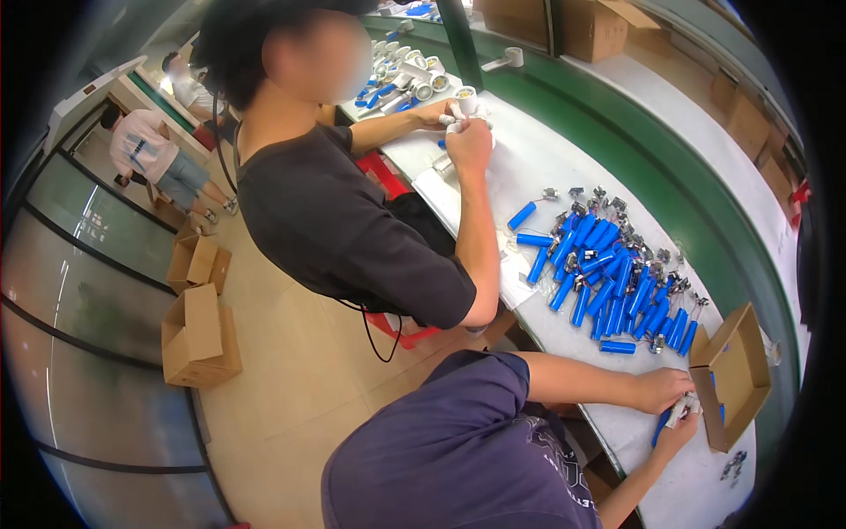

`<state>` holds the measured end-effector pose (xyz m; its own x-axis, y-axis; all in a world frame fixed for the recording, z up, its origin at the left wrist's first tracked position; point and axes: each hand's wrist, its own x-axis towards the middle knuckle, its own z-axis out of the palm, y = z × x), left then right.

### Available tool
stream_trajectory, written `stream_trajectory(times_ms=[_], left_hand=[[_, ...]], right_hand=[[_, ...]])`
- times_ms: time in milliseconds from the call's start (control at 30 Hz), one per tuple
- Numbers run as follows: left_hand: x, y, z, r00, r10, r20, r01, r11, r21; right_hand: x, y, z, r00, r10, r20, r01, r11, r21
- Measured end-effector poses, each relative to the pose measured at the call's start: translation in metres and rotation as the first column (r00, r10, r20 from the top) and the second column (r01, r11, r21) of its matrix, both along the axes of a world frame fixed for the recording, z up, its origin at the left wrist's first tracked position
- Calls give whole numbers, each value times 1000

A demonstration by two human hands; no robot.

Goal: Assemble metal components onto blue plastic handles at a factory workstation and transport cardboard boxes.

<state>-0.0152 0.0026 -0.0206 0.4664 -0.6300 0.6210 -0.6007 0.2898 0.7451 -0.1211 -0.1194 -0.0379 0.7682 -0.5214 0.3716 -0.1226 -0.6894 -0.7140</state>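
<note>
Here at the fingers, the left hand (663, 391) and the right hand (677, 434) come together low over the near part of the worktop (692, 494), fingers bent inward around small white pieces (685, 408); whether those are coverings on the fingertips or parts being handled is too small to make out, so I can't call the grip firm or loose. A blue cylinder (660, 428) pokes out right beside the two hands, partly hidden, and whether it is held or merely lying there I can't tell. Just past them sits an open cardboard box (745, 421), its flap up, a bit of blue showing inside; on the near side of it, a little cluster of dark and silvery parts (733, 465). Farther along, the big spread: a heap of blue cylinders (608, 264), many with wires and small metallic pieces at their ends, lying every which way. Beyond that heap a co-worker (344, 220) in a dark shirt has both hands together on a white part, with white fittings (410, 78) massed farther up the worktop. Out across the floor stand cardboard cartons (201, 339), and people are on their feet in the background.
</note>
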Motion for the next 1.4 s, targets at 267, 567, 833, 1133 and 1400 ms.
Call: stream_trajectory(times_ms=[267,567,833,1133,1400], left_hand=[[7,8,4,995,-86,-49,88,995,37],[5,11,4,998,-56,15,56,997,49],[8,77,42,946,-84,-314,12,974,-227],[105,216,101,735,334,-590,-322,938,129],[198,241,73,457,853,-252,-603,506,617]], right_hand=[[1,6,1,999,41,23,-41,999,-13],[2,-4,-14,995,40,96,-42,999,18],[-15,-12,-4,914,43,403,-226,880,417],[-16,22,21,995,97,-4,-97,987,-127],[-9,43,46,986,113,-119,-109,993,40]])
